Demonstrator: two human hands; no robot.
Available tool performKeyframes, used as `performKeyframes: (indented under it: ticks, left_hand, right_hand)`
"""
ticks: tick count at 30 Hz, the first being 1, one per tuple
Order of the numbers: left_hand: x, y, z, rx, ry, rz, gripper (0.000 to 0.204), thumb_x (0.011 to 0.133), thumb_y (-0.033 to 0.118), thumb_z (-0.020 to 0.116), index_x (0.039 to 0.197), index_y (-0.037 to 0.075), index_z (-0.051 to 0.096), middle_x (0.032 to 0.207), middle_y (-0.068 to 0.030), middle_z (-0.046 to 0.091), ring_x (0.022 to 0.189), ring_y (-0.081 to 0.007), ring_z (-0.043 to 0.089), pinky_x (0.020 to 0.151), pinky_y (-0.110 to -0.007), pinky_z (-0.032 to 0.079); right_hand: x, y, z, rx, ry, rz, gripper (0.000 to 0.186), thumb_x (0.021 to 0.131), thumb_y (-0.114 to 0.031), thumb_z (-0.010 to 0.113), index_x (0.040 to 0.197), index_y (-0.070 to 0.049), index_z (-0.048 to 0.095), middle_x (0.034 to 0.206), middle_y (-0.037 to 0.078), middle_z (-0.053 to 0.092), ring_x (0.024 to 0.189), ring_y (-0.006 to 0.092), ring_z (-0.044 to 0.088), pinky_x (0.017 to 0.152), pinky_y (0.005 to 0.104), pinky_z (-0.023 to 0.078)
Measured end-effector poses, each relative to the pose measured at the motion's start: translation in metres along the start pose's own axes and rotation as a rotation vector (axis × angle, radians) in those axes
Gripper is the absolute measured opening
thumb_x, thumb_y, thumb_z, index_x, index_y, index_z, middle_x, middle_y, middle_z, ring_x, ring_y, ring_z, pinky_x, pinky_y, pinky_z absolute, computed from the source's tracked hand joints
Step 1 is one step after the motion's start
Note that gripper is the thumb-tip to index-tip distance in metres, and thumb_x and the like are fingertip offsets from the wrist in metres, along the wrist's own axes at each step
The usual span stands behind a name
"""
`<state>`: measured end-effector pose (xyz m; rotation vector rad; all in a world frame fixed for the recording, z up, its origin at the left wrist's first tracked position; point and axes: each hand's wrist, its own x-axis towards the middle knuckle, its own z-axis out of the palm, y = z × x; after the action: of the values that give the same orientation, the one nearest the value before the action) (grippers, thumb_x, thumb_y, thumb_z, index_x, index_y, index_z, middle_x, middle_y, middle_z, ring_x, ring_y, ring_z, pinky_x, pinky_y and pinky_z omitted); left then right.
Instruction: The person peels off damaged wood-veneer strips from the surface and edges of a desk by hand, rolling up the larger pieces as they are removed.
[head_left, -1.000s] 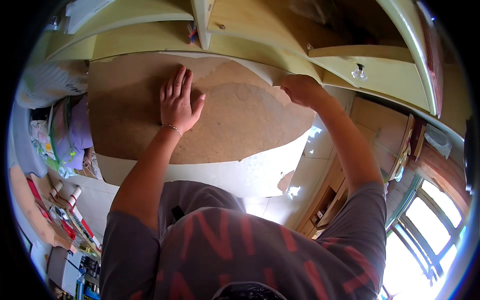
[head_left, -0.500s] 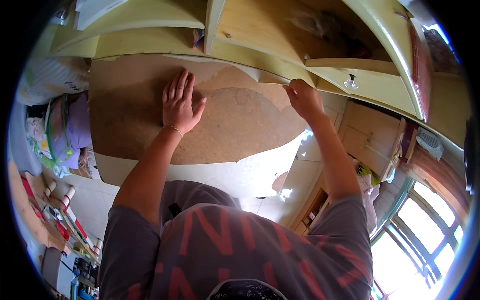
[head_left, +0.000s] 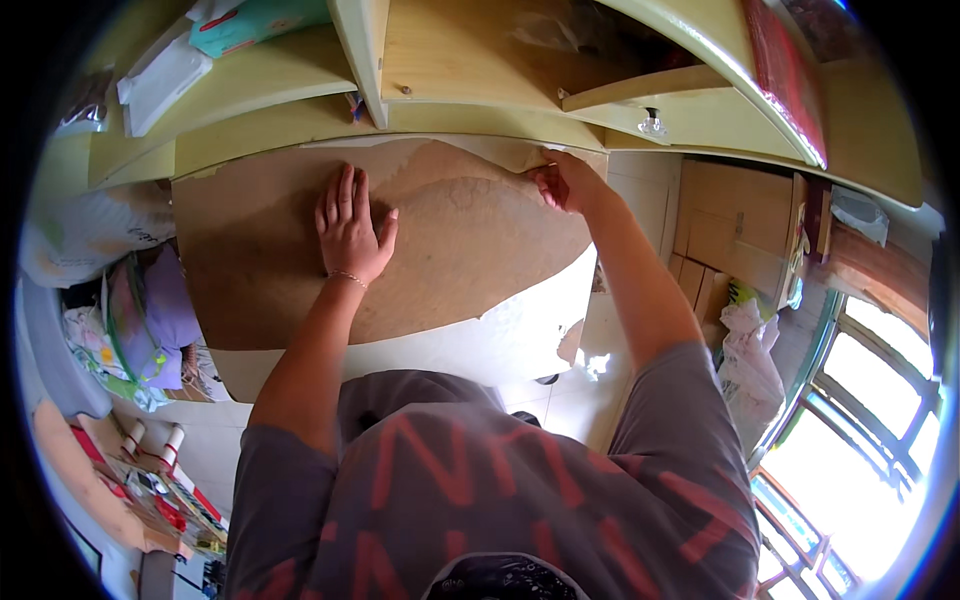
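My left hand point(head_left: 352, 230) lies flat on the brown, bare part of a tabletop point(head_left: 430, 260), its fingers stretched out toward the far edge. A thin bracelet circles the wrist. Near the far right corner, the fingers of my right hand point(head_left: 568, 187) are pinched at a pale, thin surface layer point(head_left: 510, 156) along the border of the brown area. My hand partly covers the pinched edge. A white surface strip point(head_left: 425, 355) with a ragged border remains along the tabletop's near side, and it has a small brown bare patch at its right end.
Yellowish shelving point(head_left: 270, 85) runs behind the table, with a glass-knobbed drawer point(head_left: 680, 118) at the right. Bags and a purple cloth point(head_left: 163, 315) crowd the left side. Cardboard boxes point(head_left: 735, 225), a pinkish plastic bag point(head_left: 750, 360) and a window point(head_left: 850, 430) are to the right.
The view has shifted, so the shelving appears farther left. My right hand has turned, its fingers now bent in under the layer's edge. My left hand stays flat on the tabletop.
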<state>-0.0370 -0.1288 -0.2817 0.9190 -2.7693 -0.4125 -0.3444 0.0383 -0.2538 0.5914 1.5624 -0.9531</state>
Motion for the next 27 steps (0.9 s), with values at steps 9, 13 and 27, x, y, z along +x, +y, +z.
performKeyframes:
  ticks: [9, 13, 27]
  left_hand:
    - [-0.003, 0.000, -0.003, -0.005, -0.057, -0.041, 0.069, 0.088, 0.044, 0.054, 0.141, 0.004, 0.037, 0.151, -0.0121, 0.028, 0.139, -0.0301, 0.025, 0.113, -0.049, 0.019]
    - [-0.002, 0.000, 0.000, -0.020, -0.053, -0.035, 0.069, 0.088, 0.044, 0.053, 0.141, 0.004, 0.037, 0.151, -0.0122, 0.028, 0.139, -0.0303, 0.025, 0.113, -0.049, 0.019]
    - [0.002, 0.003, -0.005, -0.004, -0.049, -0.017, 0.069, 0.087, 0.042, 0.054, 0.141, 0.003, 0.037, 0.151, -0.0142, 0.029, 0.138, -0.0311, 0.027, 0.112, -0.049, 0.020]
  right_hand:
    - [0.006, -0.012, 0.020, 0.057, 0.076, -0.230, 0.021, 0.091, -0.022, 0.046, 0.075, -0.010, 0.050, 0.055, -0.003, 0.041, 0.048, 0.0094, 0.039, 0.044, 0.0248, 0.034]
    - [-0.009, -0.025, 0.042, -0.344, 0.064, -0.607, 0.026, 0.091, -0.027, 0.049, 0.083, -0.003, 0.055, 0.059, 0.003, 0.051, 0.050, 0.0134, 0.046, 0.045, 0.0274, 0.037]
    - [-0.042, 0.035, 0.144, -0.905, 0.448, -1.496, 0.023, 0.085, -0.022, 0.058, 0.069, -0.005, 0.058, 0.064, 0.018, 0.061, 0.055, 0.0386, 0.059, 0.050, 0.0472, 0.048]
